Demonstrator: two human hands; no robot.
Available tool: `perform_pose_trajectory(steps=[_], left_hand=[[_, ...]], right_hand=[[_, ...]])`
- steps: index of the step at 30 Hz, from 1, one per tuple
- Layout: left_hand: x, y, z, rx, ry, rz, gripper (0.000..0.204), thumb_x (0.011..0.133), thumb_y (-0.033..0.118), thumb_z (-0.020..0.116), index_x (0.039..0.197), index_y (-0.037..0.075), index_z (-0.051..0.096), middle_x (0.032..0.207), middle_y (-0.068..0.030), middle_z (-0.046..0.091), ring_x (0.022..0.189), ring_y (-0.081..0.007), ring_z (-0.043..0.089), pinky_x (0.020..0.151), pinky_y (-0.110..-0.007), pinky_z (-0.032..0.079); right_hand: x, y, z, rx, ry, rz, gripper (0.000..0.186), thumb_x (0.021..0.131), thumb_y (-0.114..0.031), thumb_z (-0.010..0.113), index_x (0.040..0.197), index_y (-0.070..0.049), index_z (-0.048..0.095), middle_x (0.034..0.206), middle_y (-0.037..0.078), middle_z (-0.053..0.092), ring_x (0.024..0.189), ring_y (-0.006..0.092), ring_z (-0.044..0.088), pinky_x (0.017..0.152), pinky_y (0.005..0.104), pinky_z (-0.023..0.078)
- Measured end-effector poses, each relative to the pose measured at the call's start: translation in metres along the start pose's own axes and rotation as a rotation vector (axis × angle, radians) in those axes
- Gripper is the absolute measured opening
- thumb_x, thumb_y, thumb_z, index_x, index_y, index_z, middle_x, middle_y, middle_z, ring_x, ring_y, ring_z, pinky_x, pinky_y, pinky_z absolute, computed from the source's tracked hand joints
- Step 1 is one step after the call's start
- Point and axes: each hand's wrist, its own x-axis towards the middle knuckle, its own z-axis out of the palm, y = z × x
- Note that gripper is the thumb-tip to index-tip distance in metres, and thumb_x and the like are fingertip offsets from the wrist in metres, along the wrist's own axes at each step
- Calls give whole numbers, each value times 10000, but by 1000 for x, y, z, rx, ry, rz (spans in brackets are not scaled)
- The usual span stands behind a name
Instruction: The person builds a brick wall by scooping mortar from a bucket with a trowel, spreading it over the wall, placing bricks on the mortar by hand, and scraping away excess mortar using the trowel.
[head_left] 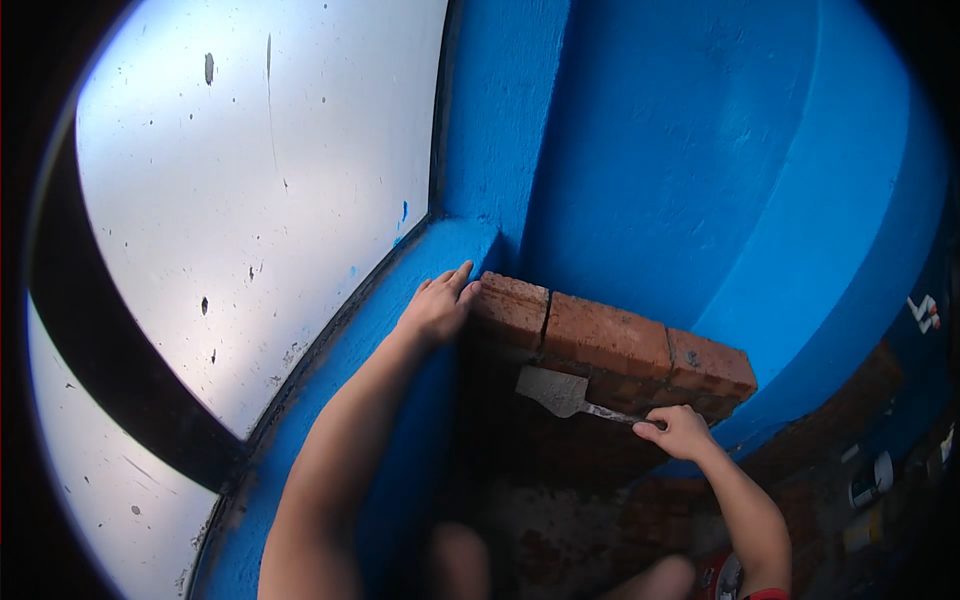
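My left hand point(441, 303) rests on the blue ledge, fingers stretched out, its tips beside the left end of the brick wall's top course. That course shows three red bricks in a row: a left brick point(513, 309), a middle brick point(610, 336) and a right brick point(711, 362). My right hand point(676, 432) is wrapped round the handle of a trowel point(553, 389). The trowel's grey, mortar-smeared blade points left, held just in front of the wall face below the top course. Whether the blade touches the bricks, I cannot tell.
A blue painted wall point(680, 150) rises behind the bricks. At left is a white spotted window pane point(260, 200) with a dark frame point(130, 330). Low at the right, a white container point(871, 480) and loose bricks sit in shadow. My knees show at the lower edge.
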Motion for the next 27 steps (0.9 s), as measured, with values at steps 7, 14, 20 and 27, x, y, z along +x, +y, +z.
perform_pose_trajectory(steps=[7,14,20,27], left_hand=[[2,-11,-4,-303,115,-70,680,1056,520,354,1570,79,295,1582,-211,352,1483,-335,307,1210,-398,240],[6,-14,-3,-320,109,-74,702,1055,524,352,1572,56,273,1598,-202,328,1497,-330,280,1218,-391,219],[5,-18,-3,-419,177,-93,732,1052,529,332,1573,24,237,1593,-232,317,1497,-339,275,1216,-395,222],[8,-28,-6,-614,256,-199,808,1038,565,316,1581,-7,145,1584,-283,296,1477,-393,298,1195,-409,254]], right_hand=[[46,-65,-22,-29,-140,-42,515,904,-623,618,998,-139,769,920,104,729,872,281,682,776,453,526],[54,-87,-1,20,-58,-58,526,897,-616,618,1043,-132,762,937,119,732,893,285,687,794,450,527],[23,-76,-1,226,24,-123,456,913,-525,666,1007,-89,758,803,129,713,753,273,676,717,400,510],[-8,-136,-21,1220,-386,-22,405,1068,-410,479,898,-57,582,640,-19,511,486,62,416,480,228,368]])
